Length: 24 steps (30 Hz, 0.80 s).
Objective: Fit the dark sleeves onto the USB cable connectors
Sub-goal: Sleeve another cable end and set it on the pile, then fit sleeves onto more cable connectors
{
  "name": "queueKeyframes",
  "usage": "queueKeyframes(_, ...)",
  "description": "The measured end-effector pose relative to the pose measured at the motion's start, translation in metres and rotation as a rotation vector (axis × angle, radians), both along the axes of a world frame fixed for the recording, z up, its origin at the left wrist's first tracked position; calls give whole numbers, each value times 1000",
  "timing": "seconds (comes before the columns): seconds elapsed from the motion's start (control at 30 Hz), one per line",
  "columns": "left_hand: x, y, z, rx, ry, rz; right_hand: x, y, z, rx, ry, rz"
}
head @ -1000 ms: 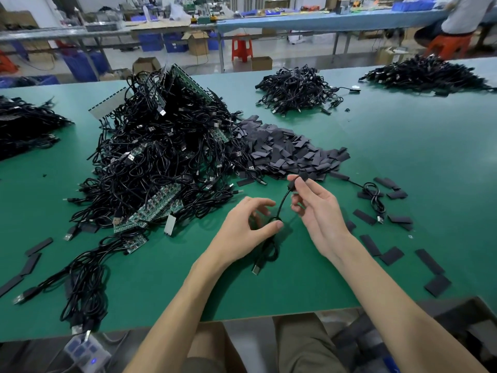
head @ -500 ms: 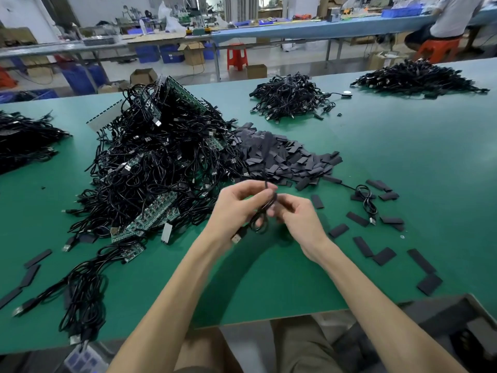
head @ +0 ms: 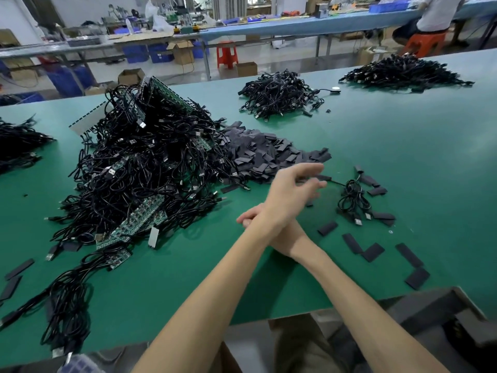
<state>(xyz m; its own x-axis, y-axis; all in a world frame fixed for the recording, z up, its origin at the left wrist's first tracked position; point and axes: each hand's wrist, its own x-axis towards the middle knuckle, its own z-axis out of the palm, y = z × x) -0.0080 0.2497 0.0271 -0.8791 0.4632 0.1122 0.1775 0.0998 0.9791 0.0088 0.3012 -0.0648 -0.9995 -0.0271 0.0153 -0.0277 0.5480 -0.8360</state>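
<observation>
On a workshop's green counter [head: 403, 157], tangled black USB cables [head: 150, 162] lay heaped beside flat dark sleeves [head: 263, 154]; left hand [head: 293, 187] loose-fingered, right hand [head: 248, 218] mostly hidden, grip untellable.

Assembly workshop: long green benches [head: 403, 162] heaped with cables [head: 139, 170].

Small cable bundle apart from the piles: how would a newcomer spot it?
Find the big cable heap on the green table, then the sleeve pile right of it. Right again lies the small cable bundle, alone, ringed by loose sleeves.
</observation>
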Motion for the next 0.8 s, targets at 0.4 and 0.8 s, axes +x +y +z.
queueKeyframes(0.4, -14, -136, -41, -537, 448, 613, 0, -8, 17, -273, 152, -41)
queueKeyframes(0.8, 20, -183, -52, -692, 165, 728, 0, -6, 17, -277, 141, -26)
